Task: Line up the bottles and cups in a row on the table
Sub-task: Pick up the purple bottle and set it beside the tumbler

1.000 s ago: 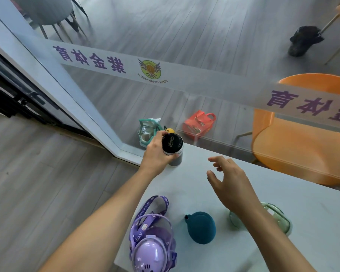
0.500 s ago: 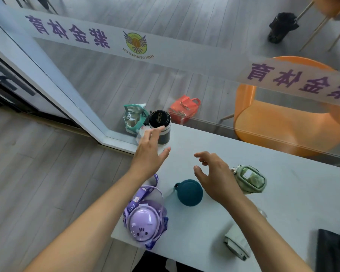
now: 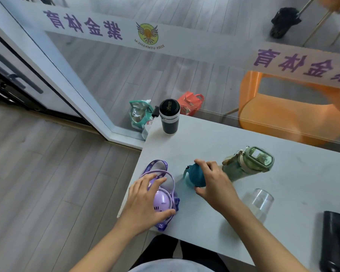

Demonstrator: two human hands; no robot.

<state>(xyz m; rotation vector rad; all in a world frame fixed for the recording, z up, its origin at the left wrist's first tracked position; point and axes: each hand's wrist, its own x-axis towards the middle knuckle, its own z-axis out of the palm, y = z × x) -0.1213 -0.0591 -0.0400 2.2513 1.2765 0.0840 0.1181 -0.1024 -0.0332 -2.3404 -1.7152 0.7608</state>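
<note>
On the white surface [image 3: 214, 142], left hand [image 3: 145, 203] gripping purple bottle [image 3: 163, 201], right hand [image 3: 214, 183] clasping teal bottle [image 3: 194, 174].

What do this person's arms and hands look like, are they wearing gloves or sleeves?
Neither. The left hand and right hand are bare: no gloves, rings, watches or bands show. Both forearms are uncovered right down to the bottom edge of the picture, with no sleeve in sight. Light grey clothing shows at the bottom edge, with dark clothing below the table.
</note>
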